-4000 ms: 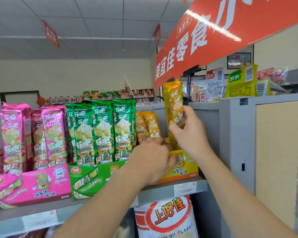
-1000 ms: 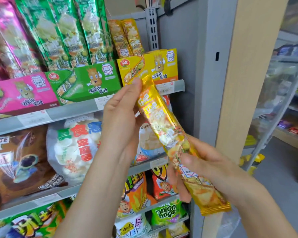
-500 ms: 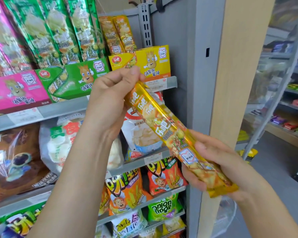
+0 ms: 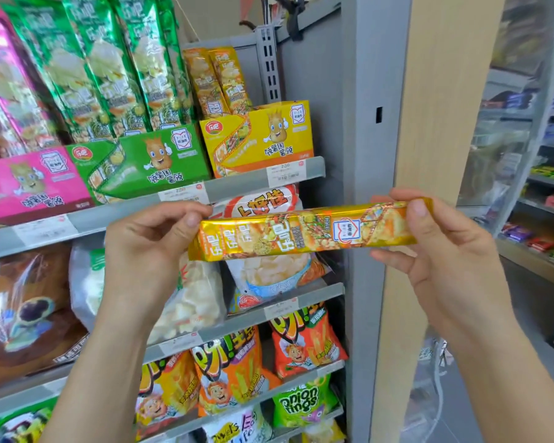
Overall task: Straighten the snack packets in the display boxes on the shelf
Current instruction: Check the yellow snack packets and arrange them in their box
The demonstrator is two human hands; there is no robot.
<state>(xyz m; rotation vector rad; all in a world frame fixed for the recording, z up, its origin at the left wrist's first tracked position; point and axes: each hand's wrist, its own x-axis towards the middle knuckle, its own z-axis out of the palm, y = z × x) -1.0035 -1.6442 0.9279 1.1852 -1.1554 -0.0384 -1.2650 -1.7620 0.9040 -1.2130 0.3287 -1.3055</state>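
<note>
Above the left hand (image 4: 147, 247), the grey metal shelf (image 4: 125, 214) carries pink, green and yellow cardboard display boxes; the yellow box (image 4: 263, 135) holds two upright packets. Below it, a long, glossy foil packet (image 4: 301, 231) lies level, its ends pinched by the left hand and the right hand (image 4: 445, 251). It looks not yet put back, so straightening is unfinished.
</note>
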